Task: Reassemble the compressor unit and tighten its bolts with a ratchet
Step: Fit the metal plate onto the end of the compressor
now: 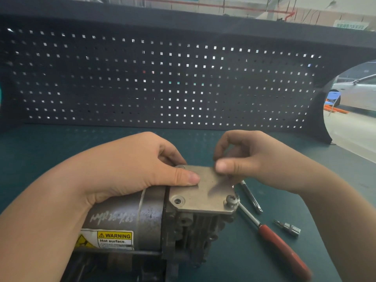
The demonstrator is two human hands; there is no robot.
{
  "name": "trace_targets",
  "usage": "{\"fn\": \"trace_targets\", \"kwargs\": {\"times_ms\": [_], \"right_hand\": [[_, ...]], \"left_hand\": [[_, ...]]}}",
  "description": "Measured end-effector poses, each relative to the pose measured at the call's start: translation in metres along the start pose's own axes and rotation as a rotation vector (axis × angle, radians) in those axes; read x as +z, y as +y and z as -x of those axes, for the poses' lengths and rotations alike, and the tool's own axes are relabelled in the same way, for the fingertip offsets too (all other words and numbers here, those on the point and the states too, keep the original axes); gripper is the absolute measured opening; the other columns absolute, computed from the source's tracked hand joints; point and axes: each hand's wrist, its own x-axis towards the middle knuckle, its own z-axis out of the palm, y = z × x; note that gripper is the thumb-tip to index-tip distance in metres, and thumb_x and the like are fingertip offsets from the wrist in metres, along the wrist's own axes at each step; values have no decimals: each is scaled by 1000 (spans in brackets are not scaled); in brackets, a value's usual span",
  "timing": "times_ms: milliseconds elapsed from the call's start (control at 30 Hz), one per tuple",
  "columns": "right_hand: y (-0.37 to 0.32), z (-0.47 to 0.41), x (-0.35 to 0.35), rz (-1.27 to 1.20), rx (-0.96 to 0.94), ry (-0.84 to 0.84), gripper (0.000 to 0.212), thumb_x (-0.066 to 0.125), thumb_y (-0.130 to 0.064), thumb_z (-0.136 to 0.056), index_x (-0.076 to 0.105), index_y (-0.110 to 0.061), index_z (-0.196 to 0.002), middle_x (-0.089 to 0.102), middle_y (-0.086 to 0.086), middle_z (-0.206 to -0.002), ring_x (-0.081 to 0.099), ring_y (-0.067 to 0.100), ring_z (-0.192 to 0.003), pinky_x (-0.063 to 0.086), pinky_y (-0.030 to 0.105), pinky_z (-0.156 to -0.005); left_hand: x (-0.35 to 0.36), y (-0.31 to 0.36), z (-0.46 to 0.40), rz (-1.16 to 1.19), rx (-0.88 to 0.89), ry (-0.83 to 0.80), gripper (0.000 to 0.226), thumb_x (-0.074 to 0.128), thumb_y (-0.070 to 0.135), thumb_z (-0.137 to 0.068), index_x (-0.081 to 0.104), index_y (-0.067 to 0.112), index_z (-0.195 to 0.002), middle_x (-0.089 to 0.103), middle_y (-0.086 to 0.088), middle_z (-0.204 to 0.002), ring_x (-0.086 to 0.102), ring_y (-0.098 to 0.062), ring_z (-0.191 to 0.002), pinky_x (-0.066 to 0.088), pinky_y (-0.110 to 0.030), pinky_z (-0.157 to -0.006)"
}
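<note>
Left hand [130, 169] on plate [205, 192] — thumb flat

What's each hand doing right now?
Left hand: grips compressor, thumb on cover plate.
Right hand: fingers pinch something small at the plate's far corner; unidentifiable.
</note>
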Motion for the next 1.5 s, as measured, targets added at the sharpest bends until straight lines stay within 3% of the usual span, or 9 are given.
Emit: {"fn": "trace_targets", "kwargs": {"times_ms": [533, 633, 967, 1000, 1033, 1200, 1233, 1333, 1500], "right_hand": [[-9, 0, -3, 137, -68, 278, 54, 54, -60, -72, 64, -8, -81, 74, -3, -76, 71, 10, -72, 57, 24, -70], [-23, 0, 5, 177, -172, 343, 19, 65, -41, -81, 70, -24, -82, 72, -6, -74, 65, 8, -66, 51, 19, -63], [-86, -37, 64, 348, -217, 190, 11, 70, -30, -85, 78, -30, -92, 74, -11, -79, 62, -7, -70, 44, 9, -64], [-88, -36, 65, 356, -207, 191, 9, 71, -28, -85, 79, -29, -88, 74, -10, -76, 58, -9, -62, 42, 7, -59], [-90, -36, 66, 379, -202, 188, 9, 71, -26, -85, 79, -29, -84, 74, -9, -73, 54, -8, -55, 40, 5, -55], [-92, -30, 54, 529, -231, 189, 13, 71, -19, -81, 72, -32, -79, 71, -12, -75, 61, -2, -69, 45, 13, -65], [-88, -29, 50, 523, -234, 197, 17, 70, -17, -84, 70, -34, -87, 69, -14, -78, 61, -2, -73, 45, 13, -69], [-70, -24, 39, 499, -178, 195, 29, 61, -13, -92, 69, -38, -105, 68, -21, -87, 60, -6, -85, 42, 5, -77], [-41, -18, 34, 217, -47, 143, 15, 72, -15, -83, 76, -29, -78, 74, -12, -76, 68, 0, -74, 50, 9, -64]], "left_hand": [[-2, -8, 0, 105, -24, 150, 95, 51, 101, -39, 75, 29, -97, 59, 5, -49, 69, 4, -70, 37, -22, -56], [-9, -9, -1, 439, -25, 245, 108, 27, 97, -50, 65, 20, -115, 72, -21, -73, 33, -4, -31, 23, -18, -35], [-13, 9, 11, 899, 254, 277, 94, 5, 92, -73, 6, 42, -153, 55, -13, -58, 20, -12, -45, 21, -24, -42], [-12, 9, 11, 869, 264, 312, 98, 8, 94, -67, 7, 44, -152, 57, -38, -113, 21, -13, -46, 23, -25, -43], [-11, 8, 11, 816, 271, 344, 101, 12, 96, -61, 9, 49, -150, 46, 2, -92, 23, -13, -47, 25, -28, -45], [0, 13, 12, 655, 314, 406, 85, 18, 92, -56, 19, 66, -137, 68, 0, -95, 60, -8, -57, 57, -52, -68], [0, 15, 14, 602, 300, 432, 76, 16, 91, -61, 23, 68, -132, 64, 11, -105, 56, -18, -109, 54, -55, -83], [-6, 8, 14, 230, 254, 485, 38, 18, 80, -83, 31, 62, -114, 23, 26, -116, 61, -9, -95, 47, -28, -82], [-21, -9, 15, -236, 116, 9, 71, 60, 85, -57, 49, 55, -120, 58, 36, -111, 52, 26, -86, 39, -6, -79]]}}
